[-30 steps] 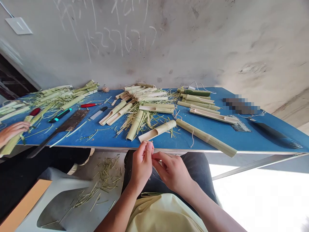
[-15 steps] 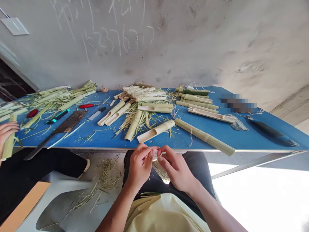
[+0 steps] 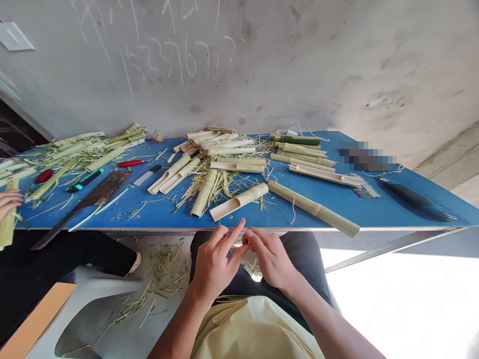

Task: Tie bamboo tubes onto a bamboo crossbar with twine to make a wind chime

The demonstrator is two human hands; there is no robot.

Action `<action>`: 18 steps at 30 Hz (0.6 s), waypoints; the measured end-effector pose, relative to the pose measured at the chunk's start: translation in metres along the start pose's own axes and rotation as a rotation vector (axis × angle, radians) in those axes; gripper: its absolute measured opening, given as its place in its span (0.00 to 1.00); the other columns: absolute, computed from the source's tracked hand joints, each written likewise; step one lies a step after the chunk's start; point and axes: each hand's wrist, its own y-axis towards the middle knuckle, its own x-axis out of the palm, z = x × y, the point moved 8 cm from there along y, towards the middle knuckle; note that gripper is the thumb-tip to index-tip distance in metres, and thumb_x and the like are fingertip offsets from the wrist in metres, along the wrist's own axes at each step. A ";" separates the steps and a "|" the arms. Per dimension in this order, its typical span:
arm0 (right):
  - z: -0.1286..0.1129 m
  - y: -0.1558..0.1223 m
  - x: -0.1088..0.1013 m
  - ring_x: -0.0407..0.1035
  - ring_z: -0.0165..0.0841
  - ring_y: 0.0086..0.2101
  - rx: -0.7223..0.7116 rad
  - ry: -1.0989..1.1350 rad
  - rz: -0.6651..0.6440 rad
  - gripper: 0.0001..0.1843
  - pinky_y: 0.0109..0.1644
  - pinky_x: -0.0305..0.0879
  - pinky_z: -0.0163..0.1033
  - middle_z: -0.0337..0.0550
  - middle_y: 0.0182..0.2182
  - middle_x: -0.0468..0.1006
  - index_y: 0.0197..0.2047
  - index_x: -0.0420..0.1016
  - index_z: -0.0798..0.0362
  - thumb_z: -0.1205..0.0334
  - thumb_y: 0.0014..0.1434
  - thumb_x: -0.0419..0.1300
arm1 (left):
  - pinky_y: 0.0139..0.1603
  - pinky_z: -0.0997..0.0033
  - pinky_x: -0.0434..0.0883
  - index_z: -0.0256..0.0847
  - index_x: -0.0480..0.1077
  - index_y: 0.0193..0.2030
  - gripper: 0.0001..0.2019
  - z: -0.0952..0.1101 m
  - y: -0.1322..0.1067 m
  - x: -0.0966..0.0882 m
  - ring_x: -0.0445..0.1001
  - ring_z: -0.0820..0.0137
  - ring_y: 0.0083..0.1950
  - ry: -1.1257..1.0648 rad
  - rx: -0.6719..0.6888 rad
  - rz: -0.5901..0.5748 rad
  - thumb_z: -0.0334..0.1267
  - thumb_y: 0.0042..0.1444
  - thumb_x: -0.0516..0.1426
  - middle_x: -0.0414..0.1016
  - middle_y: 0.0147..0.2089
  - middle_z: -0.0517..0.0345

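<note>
A split bamboo tube (image 3: 239, 202) is lying near the front edge of the table (image 3: 168, 217), with a longer drilled bamboo tube (image 3: 313, 209) lying just to its right. A heap of shavings (image 3: 220, 182) is sitting behind the split tube, a cleaver (image 3: 107, 187) is resting well left, and a row of bamboo pieces (image 3: 307, 162) is lying behind the drilled tube, before the concrete wall (image 3: 239, 75).

Concrete wall (image 3: 239, 70) fills 12 o'clock, scuffed and scratched with white numerals. White wall plate (image 3: 14, 36) is fixed at 10 o'clock, above a dark opening (image 3: 17, 130) at 9 o'clock. Blue-topped bench (image 3: 160, 219) spans the view, with a metal brace (image 3: 389, 253) beneath it at 4 o'clock. Strong daylight (image 3: 400, 304) washes out that side. Concrete floor (image 3: 168, 299) shows at 7 o'clock, beside a white plastic stool (image 3: 93, 309) at 8 o'clock.
</note>
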 end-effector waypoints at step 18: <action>-0.022 -0.009 -0.017 0.64 0.31 0.28 -0.212 -0.295 0.012 0.20 0.34 0.58 0.37 0.38 0.27 0.72 0.36 0.66 0.49 0.55 0.80 0.45 | 0.45 0.69 0.73 0.43 0.75 0.43 0.13 -0.018 -0.005 0.003 0.80 0.65 0.42 -0.251 -0.217 -0.209 0.38 0.76 0.51 0.82 0.40 0.54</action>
